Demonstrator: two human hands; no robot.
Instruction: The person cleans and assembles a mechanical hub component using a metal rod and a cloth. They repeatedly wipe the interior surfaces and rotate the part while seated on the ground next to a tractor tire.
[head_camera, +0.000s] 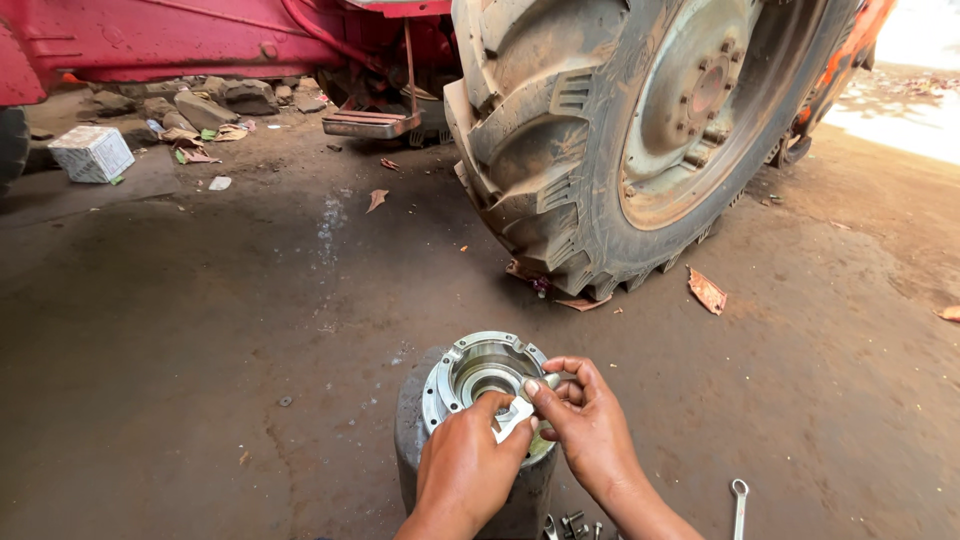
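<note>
the red tractor body spans the top of the view, with a metal step hanging below it. the large rear tyre stands upright on the dirt floor, its mud-caked lugs facing the camera and its pale wheel disc showing a ring of bolts at the hub. a white cardboard box lies far left beside rubble stones. dry leaves are scattered near the tyre.

at lower centre a dark cylindrical stand rises from the floor. a round machined metal housing rests on top of it, open side up, with a stepped bore visible inside. the housing sits directly below both hands.

the left hand lies on the near rim of the housing; its grip is pressed together, thumb and forefinger pinching a small white piece. the right hand meets it from the right; its fingers are curled in and pinch the same white piece, over the near edge of the bore.

a slim spanner lies on the floor at the lower right, well apart from the stand. a cluster of small bolts lies at the base of the stand, partly cut off by the frame edge.
</note>
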